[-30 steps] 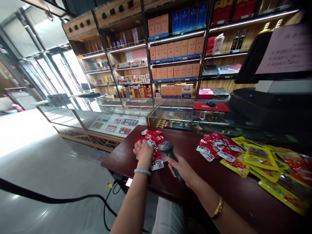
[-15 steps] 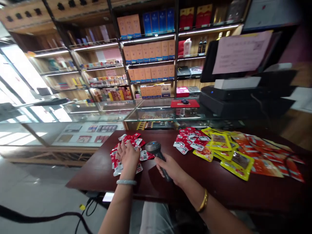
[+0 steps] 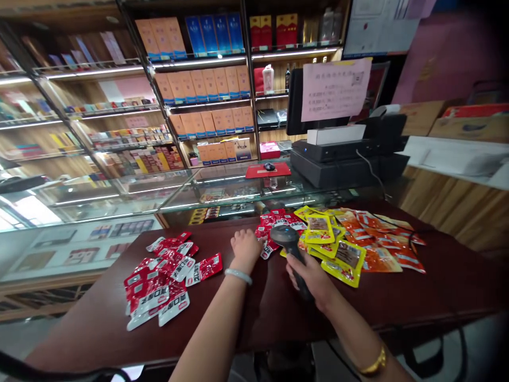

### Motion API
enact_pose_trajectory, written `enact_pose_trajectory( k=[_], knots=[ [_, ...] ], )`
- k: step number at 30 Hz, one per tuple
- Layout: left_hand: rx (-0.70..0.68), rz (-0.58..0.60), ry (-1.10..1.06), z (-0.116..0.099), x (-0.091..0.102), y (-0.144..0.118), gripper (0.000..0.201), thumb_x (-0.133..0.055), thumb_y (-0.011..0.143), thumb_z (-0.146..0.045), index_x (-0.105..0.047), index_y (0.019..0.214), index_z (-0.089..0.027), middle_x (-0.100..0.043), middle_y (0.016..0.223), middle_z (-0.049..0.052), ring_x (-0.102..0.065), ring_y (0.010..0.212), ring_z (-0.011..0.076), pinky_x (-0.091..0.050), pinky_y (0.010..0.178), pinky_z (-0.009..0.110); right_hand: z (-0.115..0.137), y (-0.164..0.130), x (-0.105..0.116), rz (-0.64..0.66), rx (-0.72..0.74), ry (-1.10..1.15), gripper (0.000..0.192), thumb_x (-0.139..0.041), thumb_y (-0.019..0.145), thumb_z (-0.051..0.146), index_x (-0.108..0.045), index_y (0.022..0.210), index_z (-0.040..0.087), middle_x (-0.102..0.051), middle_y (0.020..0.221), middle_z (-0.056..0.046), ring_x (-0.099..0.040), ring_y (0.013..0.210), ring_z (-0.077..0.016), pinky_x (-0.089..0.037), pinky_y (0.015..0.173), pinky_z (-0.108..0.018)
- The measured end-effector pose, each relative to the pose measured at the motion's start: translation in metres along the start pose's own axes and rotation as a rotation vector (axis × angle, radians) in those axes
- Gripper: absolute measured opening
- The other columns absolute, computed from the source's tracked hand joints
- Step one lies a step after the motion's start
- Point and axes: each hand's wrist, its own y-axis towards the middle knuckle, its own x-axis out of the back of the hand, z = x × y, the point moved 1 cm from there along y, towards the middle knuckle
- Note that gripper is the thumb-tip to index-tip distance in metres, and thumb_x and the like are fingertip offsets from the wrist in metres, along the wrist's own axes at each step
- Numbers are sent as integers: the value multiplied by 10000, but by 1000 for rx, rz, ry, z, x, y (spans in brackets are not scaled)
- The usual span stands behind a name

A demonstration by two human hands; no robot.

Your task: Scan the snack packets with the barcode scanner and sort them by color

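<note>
Scanner [image 3: 289,245] gripped, left hand [image 3: 245,246] touching packets [image 3: 269,235]

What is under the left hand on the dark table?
The left hand rests on small red packets at the pile's left edge. What its fingers cover cannot be seen. The right hand holds the scanner beside it.

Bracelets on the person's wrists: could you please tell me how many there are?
2. A pale bangle sits on the left wrist, just behind the left hand; a gold bracelet sits on the right wrist, at the picture's bottom edge.
</note>
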Motion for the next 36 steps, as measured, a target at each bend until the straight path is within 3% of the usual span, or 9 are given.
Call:
enact_pose_trajectory(
  k=[5, 12, 18, 25, 28, 31, 36],
  knots=[
    [10, 66, 20, -5, -8, 13, 594, -586, 841, -635, -606, 1140, -121, -633, 1222, 223, -546, 1203, 340, -409, 955, 419, 1, -3, 25, -62, -18, -6, 495, -731, 765, 603, -535, 1002, 214, -484, 545, 99, -379, 389, -68, -309, 375, -182],
    [50, 67, -124, 11, -1, -1, 510, -713, 813, -451, -494, 1152, -139, -716, 1045, 173, -675, 1033, 300, -424, 844, 346, -6, -5, 13, 7, -29, 33, 448, -742, 774, 578, -500, 900, 223, -492, 568, 92, -406, 430, -69, -328, 401, -181],
    [147, -23, -388, 52, 13, -33, 402, -672, 860, -415, -471, 1143, -212, -726, 997, 86, -696, 947, 251, -411, 723, 284, -5, -5, -27, 139, 16, 41, 445, -735, 781, 586, -487, 864, 226, -496, 596, 85, -393, 437, -68, -317, 409, -195],
    [243, -112, -435, 102, 22, -71, 360, -661, 872, -399, -489, 1125, -209, -717, 1017, 77, -685, 962, 233, -425, 760, 284, -13, 4, -89, 238, -31, 1, 468, -732, 782, 585, -526, 994, 223, -496, 578, 87, -409, 430, -88, -316, 410, -207],
    [323, -122, -407, 128, 27, -81, 390, -654, 873, -414, -494, 1158, -202, -722, 1037, 92, -689, 977, 245, -429, 774, 295, -21, 6, -115, 304, -69, -6, 481, -733, 777, 591, -536, 1000, 214, -505, 584, 82, -414, 435, -85, -320, 413, -204],
    [401, -164, -298, 158, 31, -90, 450, -628, 883, -420, -490, 1225, -162, -726, 1046, 134, -683, 1027, 283, -428, 827, 337, -32, 7, -138, 365, -79, -42, 441, -723, 788, 589, -510, 890, 217, -506, 579, 83, -417, 426, -76, -321, 410, -201],
    [530, -200, -132, 204, 35, -97, 539, -565, 893, -427, -469, 1328, -123, -719, 1068, 176, -644, 1098, 332, -408, 931, 423, -50, 8, -164, 427, -113, -83, 440, -712, 790, 592, -483, 834, 219, -506, 567, 88, -413, 417, -71, -321, 399, -197]
  ],
)
